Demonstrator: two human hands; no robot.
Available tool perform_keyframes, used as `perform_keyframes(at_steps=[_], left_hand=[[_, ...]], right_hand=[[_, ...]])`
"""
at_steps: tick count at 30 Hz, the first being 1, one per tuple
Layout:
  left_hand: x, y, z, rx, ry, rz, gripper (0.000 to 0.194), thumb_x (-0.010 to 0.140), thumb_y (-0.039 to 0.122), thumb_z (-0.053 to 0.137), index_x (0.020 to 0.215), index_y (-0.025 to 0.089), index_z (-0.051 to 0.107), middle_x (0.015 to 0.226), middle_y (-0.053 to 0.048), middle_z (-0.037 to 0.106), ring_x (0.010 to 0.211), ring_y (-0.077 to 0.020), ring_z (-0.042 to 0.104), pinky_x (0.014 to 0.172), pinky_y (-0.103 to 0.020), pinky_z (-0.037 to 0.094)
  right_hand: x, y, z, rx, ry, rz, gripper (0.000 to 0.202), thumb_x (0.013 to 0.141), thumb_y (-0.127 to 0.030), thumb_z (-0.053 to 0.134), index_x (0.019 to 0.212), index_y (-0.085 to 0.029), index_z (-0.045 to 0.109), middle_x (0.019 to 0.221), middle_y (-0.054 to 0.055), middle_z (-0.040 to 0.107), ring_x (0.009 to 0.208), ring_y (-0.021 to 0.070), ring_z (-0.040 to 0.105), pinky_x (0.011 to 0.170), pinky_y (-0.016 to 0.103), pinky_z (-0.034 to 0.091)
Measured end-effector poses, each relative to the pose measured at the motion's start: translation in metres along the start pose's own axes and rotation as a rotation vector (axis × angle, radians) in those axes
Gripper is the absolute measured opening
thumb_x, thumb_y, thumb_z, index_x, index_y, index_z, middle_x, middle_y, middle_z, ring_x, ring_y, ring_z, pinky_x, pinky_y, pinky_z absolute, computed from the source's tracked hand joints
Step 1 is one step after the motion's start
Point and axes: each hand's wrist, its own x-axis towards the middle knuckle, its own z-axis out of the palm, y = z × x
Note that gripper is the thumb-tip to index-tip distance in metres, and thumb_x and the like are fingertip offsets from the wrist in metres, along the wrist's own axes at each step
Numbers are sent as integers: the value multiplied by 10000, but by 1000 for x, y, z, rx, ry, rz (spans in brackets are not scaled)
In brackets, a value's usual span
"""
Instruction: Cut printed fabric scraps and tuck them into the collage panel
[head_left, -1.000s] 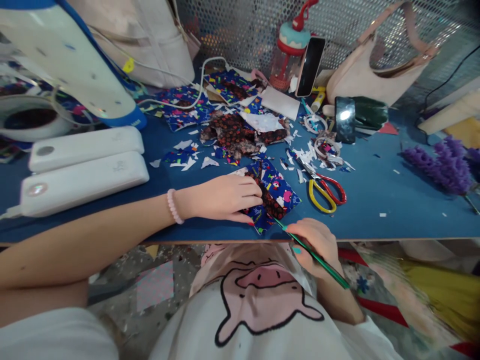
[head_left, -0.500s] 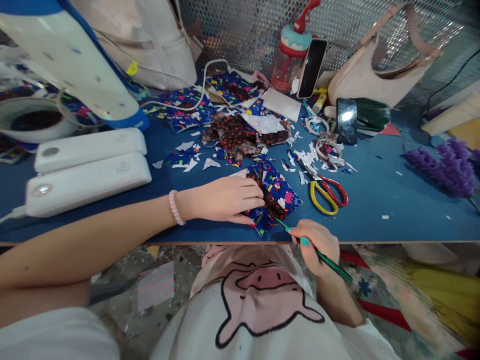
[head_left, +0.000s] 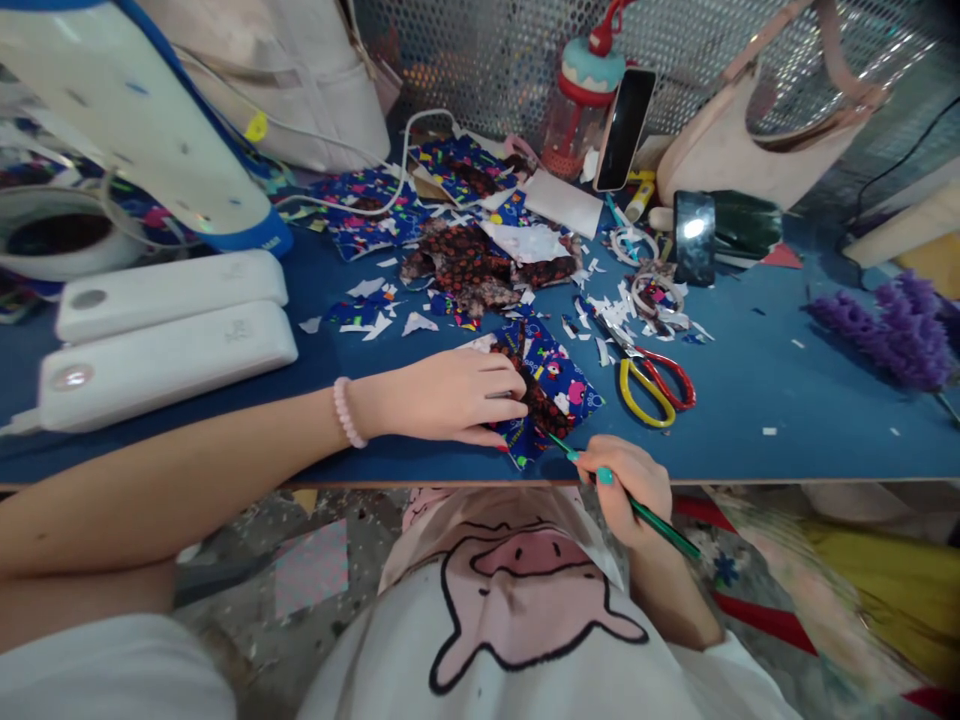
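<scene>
My left hand (head_left: 461,395) lies over a blue cartoon-print piece (head_left: 559,365), pressing it to the table with bent fingers. The piece looks like printed cloth or paper, with dark red-spotted brown patches across its middle. Part of it is hidden under that hand. Closed in a pen-like grip, my right hand (head_left: 626,485) holds a slim, shiny green pointed tool (head_left: 667,532). The tool's thin tip meets the lower edge of the piece, near a brown patch; its exact kind is unclear. Scissors (head_left: 652,385) with one yellow and one red handle lie just right of the piece.
Crumpled brown spotted scraps (head_left: 469,265) and white cuttings lie behind my hands. Two white devices (head_left: 169,365) sit at left. A phone (head_left: 625,130), a tumbler (head_left: 581,100), a pale handbag (head_left: 765,150) and a tape dispenser (head_left: 694,240) stand behind; purple flowers (head_left: 892,330) lie right.
The view has shifted slightly. My right hand and the green tool have moved a little left and up, while my left hand stays on the printed piece.
</scene>
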Motion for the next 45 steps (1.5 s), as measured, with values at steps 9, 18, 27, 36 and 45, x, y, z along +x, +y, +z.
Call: perform_keyframes(at_steps=[9,18,27,36,45], left_hand=[[0,-2,1,-34,28,-16,399,989,471,573,1097,108,696,1103,-154,721,1027,-244,651,923,-362,542],[0,-1,0,-13,50,6,407,996,453,559,1101,82,689,1088,-152,718,1002,-251,657,913,-363,545],[-1,-3,2,-6,52,27,359,1010,428,537,1126,124,688,1095,-142,711,995,-246,655,879,-357,541],[-1,-2,2,-6,49,28,346,1012,424,534,1116,136,696,1084,-138,707,987,-241,648,871,-355,537],[0,-2,1,-14,64,33,332,998,419,567,1107,133,697,1088,-139,716,979,-237,662,874,-354,547]], right_hand=[[-1,3,0,17,69,-79,240,875,-72,450,990,-196,620,691,27,594,609,163,557,564,292,484],[2,-2,3,-69,-17,-61,246,890,-56,453,1037,-194,593,726,32,602,635,164,554,600,285,491],[5,-5,8,-193,-16,-183,285,862,-1,411,1007,-186,572,665,23,580,599,163,522,553,286,468],[-1,-2,8,-112,-20,-128,265,889,-29,417,1027,-184,582,698,28,572,605,159,523,559,289,460],[-8,4,13,-17,103,-133,252,940,-92,409,1065,-158,618,719,46,580,618,172,540,556,308,469]])
